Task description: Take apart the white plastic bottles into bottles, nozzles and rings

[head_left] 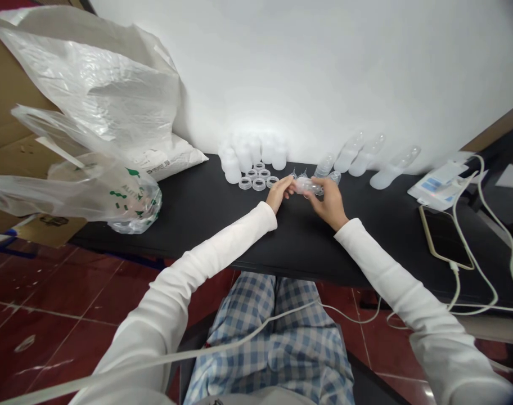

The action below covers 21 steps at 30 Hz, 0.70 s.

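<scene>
Over black table [189, 219], left hand [279, 193], right hand [329, 202] hold clear bottle [309, 185].

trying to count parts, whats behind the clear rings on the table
Behind the clear rings, frosted plastic cups stand bunched by the white backdrop; front ones hide the rear ones' lower parts.

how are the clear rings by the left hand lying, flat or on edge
Flat: each clear plastic ring rests on the black table with its round opening facing up, in a loose cluster.

On the table [197, 214], small rings [259, 184] lie in front of a row of cups [250, 152]; bottles [366, 156] are to the right of them, and a phone [445, 236] is further right.
</scene>
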Each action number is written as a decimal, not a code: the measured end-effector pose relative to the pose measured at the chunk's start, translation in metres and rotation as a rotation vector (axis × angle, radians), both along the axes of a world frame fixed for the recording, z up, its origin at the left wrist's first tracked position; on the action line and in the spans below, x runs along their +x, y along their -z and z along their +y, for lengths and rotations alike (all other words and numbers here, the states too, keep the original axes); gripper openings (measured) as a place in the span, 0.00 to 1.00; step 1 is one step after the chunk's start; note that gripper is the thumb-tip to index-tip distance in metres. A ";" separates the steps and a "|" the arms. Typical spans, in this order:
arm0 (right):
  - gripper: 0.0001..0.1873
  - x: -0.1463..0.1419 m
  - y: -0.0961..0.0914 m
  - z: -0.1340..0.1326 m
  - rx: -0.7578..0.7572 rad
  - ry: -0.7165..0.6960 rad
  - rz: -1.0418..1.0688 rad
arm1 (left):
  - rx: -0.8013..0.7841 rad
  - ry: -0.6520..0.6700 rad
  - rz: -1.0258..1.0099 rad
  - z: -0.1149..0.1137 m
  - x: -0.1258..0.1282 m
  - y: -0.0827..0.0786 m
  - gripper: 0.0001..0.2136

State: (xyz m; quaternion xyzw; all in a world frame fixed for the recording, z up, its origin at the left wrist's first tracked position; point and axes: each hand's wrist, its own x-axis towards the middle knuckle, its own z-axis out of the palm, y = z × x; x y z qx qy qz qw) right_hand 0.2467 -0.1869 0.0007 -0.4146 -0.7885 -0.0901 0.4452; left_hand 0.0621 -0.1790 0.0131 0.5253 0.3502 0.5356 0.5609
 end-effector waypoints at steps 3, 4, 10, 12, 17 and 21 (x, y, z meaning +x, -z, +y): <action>0.25 0.006 0.000 0.001 -0.104 0.171 0.189 | 0.259 0.041 0.199 -0.009 0.001 -0.003 0.14; 0.26 0.006 -0.001 0.001 -0.138 0.198 0.230 | 0.316 0.052 0.253 -0.012 0.002 -0.003 0.13; 0.30 -0.004 -0.006 -0.005 -0.300 0.134 0.410 | 0.406 0.047 0.338 -0.014 0.005 0.006 0.06; 0.30 -0.008 -0.005 -0.006 -0.345 0.108 0.473 | 0.366 0.032 0.314 -0.012 0.006 0.009 0.05; 0.28 -0.012 -0.004 -0.007 -0.371 0.109 0.496 | 0.169 0.085 0.126 -0.010 0.007 0.009 0.07; 0.25 -0.015 -0.002 -0.007 -0.335 0.110 0.370 | 0.075 0.058 -0.029 -0.012 0.006 0.004 0.12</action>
